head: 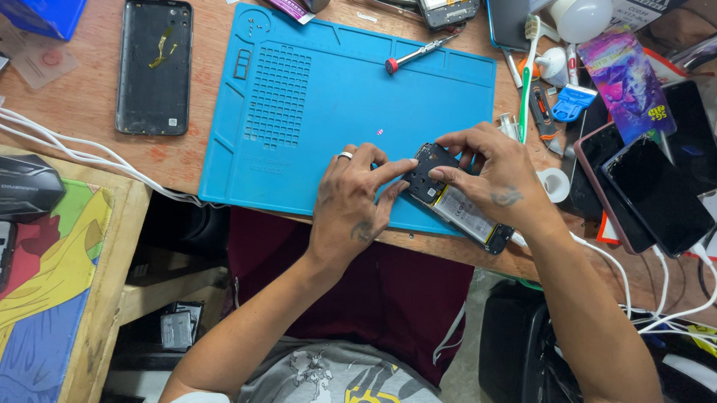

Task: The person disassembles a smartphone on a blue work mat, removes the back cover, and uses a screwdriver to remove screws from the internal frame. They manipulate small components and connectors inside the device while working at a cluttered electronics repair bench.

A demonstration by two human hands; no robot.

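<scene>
Both hands are working on an opened smartphone (454,198) lying back-up at the near right edge of a blue repair mat (330,105). The left hand (350,201), wearing 1 ring, is pressing its narrowly bunched fingertips against the phone's dark upper end. The right hand (491,170) is arching over the phone, fingers curled and pinching its top edge. A red-tipped screwdriver (419,51) is lying at the mat's far edge, and a black phone back cover (154,66) is resting on the wooden desk (84,96) well to the left.
</scene>
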